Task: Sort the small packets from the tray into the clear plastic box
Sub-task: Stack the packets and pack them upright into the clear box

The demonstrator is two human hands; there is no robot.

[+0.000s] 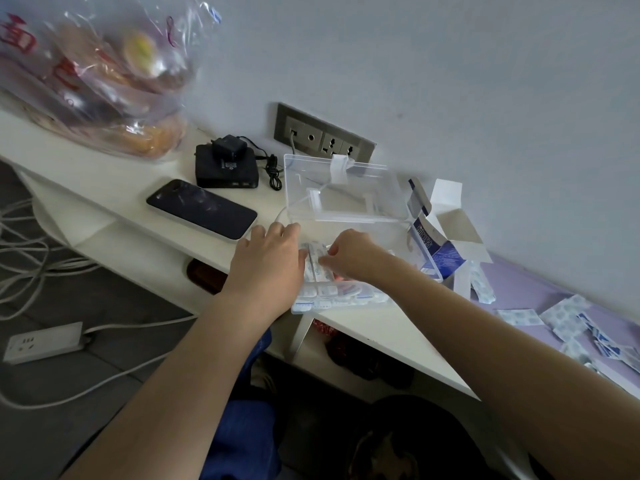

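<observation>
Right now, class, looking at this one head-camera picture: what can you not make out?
- Which packets each hand grips: the left hand and right hand cover them.
- How full the clear box is: hands and forearms hide much of it.
- Print on the loose packets on the purple surface: too small, and cut off at the right edge.
- Bag contents: blurred by plastic.

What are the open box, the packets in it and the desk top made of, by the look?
Clear box: rigid transparent plastic, glossy; the wall socket shows through its raised lid. Packets: likely paper or film wrappers, white with blue print, matte; too small to be sure. Desk top: smooth off-white surface, probably laminate or painted board; no grain visible.
</observation>
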